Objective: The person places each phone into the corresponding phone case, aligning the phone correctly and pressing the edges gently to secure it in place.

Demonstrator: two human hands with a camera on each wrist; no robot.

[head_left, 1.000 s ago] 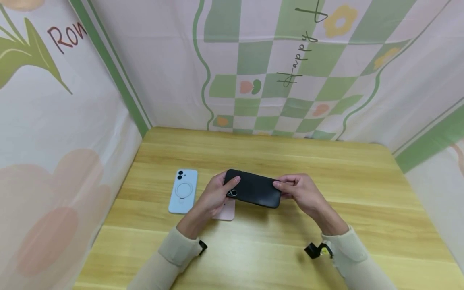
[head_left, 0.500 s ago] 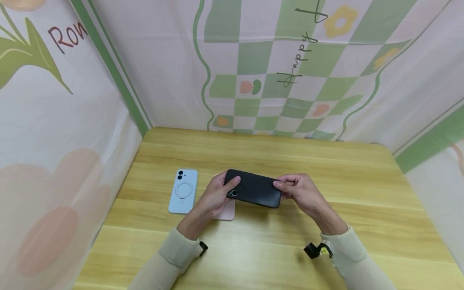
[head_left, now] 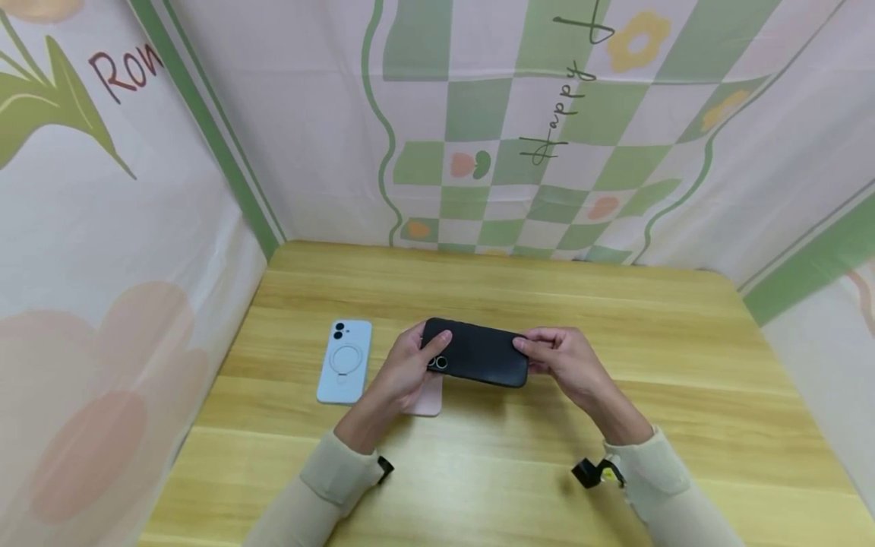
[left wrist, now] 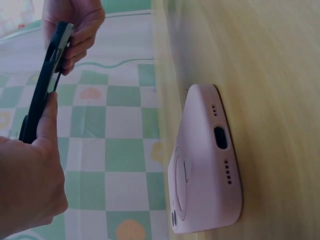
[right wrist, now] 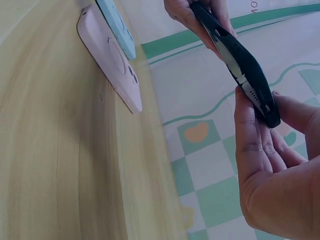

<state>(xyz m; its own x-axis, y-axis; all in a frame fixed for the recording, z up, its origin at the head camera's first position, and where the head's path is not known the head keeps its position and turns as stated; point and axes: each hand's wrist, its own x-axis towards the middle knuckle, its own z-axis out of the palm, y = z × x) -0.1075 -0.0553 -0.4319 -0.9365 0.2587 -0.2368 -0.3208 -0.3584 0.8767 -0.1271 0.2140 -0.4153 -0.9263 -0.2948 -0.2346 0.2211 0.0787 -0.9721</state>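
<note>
Above the table, both hands hold a phone in a black case (head_left: 478,354) sideways, its back facing up. My left hand (head_left: 405,365) grips the camera end, thumb lying on the back near the lenses. At the opposite end my right hand (head_left: 563,363) pinches the corner between thumb and fingers. In the right wrist view the black case (right wrist: 245,57) looks bowed along its side, and a silvery phone edge (right wrist: 232,65) shows beside it. A pink phone (left wrist: 205,160) lies on the table below my left hand, partly hidden in the head view.
A light blue phone (head_left: 345,361) with a ring on its back lies to the left of the pink one. The wooden table (head_left: 615,304) meets a patterned curtain (head_left: 533,167) at its far edge. Another curtain (head_left: 137,304) borders the left side.
The right end of the black-cased phone has risen very slightly. Both hands keep their hold and otherwise barely differ.
</note>
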